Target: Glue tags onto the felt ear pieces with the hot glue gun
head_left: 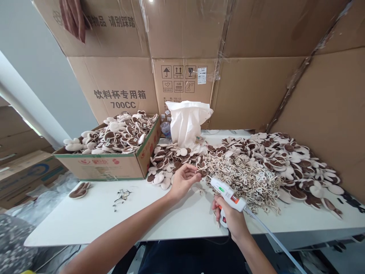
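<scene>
1. Head view: left hand (184, 182) fingers are pinched closed on a bow-topped brown piece (201, 170), just left of the bow pile (242, 179) on the counter (71, 217).
2. Right hand (229, 217) fingers wrap the glue gun (226, 192); its nozzle points toward the piece.
3. Step in hand: apparently gluing. Next move likely calls for steady nozzle alignment.
4. Cardboard (114, 76), far left, reads "饮料杯专用箱 700CC"; the white label (202, 75) is too small to read.

Your surface (65, 215) is a flat white top. At your left, it carries an open cardboard box (105, 167). In front of the box lies a single brown piece (80, 191), with thin dark scraps (122, 195) to its right. Beside the box you have a center heap of brown-and-white pieces (159, 178), then a pile of cream cords (242, 182) and a larger right-hand heap (302, 163).
</scene>
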### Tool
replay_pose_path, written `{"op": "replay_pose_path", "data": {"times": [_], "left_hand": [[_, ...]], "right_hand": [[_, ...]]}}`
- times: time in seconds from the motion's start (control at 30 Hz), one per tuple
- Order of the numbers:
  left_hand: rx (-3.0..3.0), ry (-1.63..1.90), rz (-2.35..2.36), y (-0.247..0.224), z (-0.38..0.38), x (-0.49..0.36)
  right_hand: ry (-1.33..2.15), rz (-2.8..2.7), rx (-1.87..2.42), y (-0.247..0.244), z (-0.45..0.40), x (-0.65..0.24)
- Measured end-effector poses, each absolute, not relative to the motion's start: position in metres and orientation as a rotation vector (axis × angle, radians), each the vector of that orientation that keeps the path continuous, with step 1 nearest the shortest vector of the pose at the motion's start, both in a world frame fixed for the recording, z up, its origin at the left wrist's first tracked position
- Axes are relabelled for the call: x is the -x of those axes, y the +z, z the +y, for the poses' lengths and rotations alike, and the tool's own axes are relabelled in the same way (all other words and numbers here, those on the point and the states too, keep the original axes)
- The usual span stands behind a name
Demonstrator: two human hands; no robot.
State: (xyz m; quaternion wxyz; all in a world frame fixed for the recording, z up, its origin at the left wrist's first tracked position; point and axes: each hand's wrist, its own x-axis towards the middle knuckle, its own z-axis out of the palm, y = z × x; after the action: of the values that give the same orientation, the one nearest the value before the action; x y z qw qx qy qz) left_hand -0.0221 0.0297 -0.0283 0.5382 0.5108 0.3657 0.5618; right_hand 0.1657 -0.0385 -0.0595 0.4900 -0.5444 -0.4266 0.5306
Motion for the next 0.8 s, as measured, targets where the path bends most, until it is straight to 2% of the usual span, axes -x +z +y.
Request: {"op": "replay_pose_path", "data": {"times": [0.8], "left_hand": [[-1.181,1.339,0.875,-0.0253,0.0307,0.0224]], "right_hand": [[1.324,-0.997,1.266,-0.0665,-0.0371,-0.1660]]}}
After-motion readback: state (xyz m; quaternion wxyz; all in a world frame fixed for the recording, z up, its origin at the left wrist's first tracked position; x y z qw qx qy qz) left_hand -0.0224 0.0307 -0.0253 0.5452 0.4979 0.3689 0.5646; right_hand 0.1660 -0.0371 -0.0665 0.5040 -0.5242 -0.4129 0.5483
